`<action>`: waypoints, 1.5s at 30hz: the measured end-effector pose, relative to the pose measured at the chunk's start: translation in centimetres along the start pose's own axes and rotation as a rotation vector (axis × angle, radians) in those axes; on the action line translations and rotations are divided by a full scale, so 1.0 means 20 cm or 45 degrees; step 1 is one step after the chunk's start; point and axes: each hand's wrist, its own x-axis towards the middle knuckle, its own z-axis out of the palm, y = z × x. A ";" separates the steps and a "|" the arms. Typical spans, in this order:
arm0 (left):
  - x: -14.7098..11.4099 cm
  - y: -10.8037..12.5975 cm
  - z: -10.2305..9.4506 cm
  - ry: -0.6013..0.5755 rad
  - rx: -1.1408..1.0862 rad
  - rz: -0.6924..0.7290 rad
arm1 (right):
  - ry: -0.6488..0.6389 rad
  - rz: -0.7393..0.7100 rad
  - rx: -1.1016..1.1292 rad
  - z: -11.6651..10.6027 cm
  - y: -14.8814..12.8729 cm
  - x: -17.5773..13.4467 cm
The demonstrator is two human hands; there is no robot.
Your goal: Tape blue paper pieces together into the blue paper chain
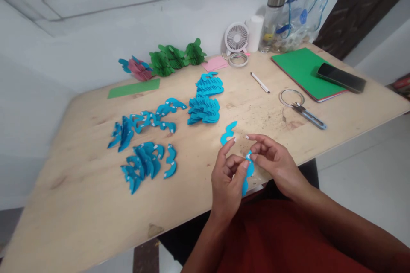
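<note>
My left hand (230,175) pinches a wavy blue paper cutout (250,169) between thumb and fingers, near the table's front edge. At the cutout's upper end, by a small white tape square, the thumb and a finger of my right hand (272,155) are closed. Both index fingers stick out, each with a small white bit at its tip. Just beyond my hands lies another blue cutout (228,133). Further back are stacked blue cutouts (205,110). To the left sit folded blue pieces (144,162) and a longer row of blue pieces (141,121), dotted with white squares.
Green paper shapes (174,57), a pink-and-blue one (139,68), a small fan (237,37) and a glass bottle (271,21) line the wall. At right are a pen (260,82), a tape roll (291,97), a cutter (310,117), a green folder (301,66) and a phone (341,77).
</note>
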 end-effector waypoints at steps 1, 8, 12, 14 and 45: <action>0.00 0.00 0.00 -0.004 0.008 0.015 | -0.003 0.005 0.010 0.00 0.00 0.00; 0.00 -0.01 0.00 -0.009 0.021 0.077 | -0.010 0.006 0.016 0.00 0.01 0.00; -0.01 -0.01 0.01 0.003 -0.011 0.078 | -0.001 0.006 0.011 -0.01 0.00 -0.01; -0.01 -0.01 0.01 0.001 -0.024 0.082 | 0.002 0.004 0.004 -0.01 -0.01 -0.01; 0.03 -0.04 -0.01 -0.030 0.010 0.135 | -0.097 0.336 0.535 -0.01 -0.02 0.02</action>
